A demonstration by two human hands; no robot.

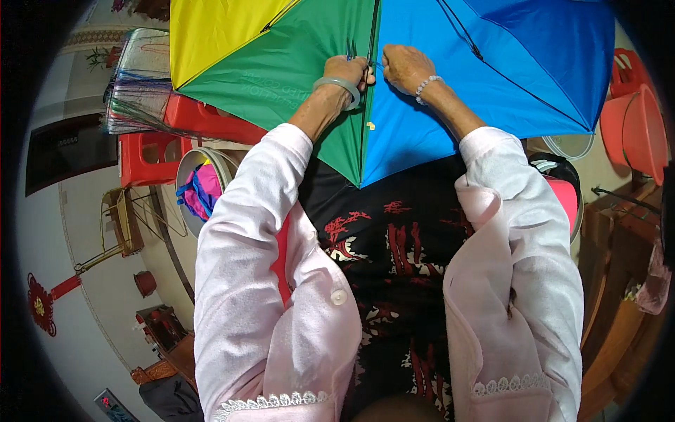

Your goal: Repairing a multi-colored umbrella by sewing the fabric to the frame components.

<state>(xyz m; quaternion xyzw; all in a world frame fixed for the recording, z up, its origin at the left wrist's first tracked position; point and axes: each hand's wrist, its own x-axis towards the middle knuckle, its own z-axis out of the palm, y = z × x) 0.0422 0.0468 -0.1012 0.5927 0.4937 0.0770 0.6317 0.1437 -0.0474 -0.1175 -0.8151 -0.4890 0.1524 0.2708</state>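
While looking at the umbrella, already spread at twelve o'clock, can see the left hand curled round a small pronged thing and the right hand pinching maybe thread, too tiny to tell, by the middle rib, with work there likely unfinished.

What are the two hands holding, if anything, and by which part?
The left hand appears to hold a small pronged tool below its prongs; the gripped part is hidden. Whether the right hand, near the umbrella rib, pinches anything is unclear.
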